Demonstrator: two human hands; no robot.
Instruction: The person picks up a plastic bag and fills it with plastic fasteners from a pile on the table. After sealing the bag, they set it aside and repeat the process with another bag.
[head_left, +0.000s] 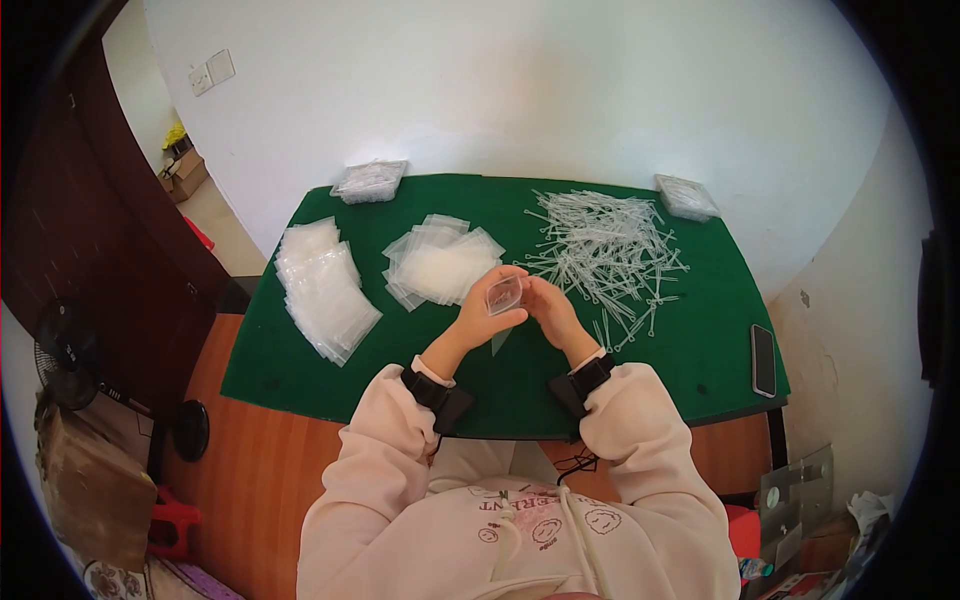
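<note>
Over the middle of the green table, my left hand is closed on a small clear plastic bag. My right hand is right beside it, its fingers curled at the bag's right edge; whether they grip it is hidden. A pile of clear bags lies just beyond my left hand, and more bags overlap in a fanned stack at the left. Beyond my right hand spreads a heap of thin clear plastic sticks with looped ends.
Clear plastic boxes stand at the table's back left and back right corners. A phone lies near the right edge of the green table. The wall rises behind; a fan is at far left.
</note>
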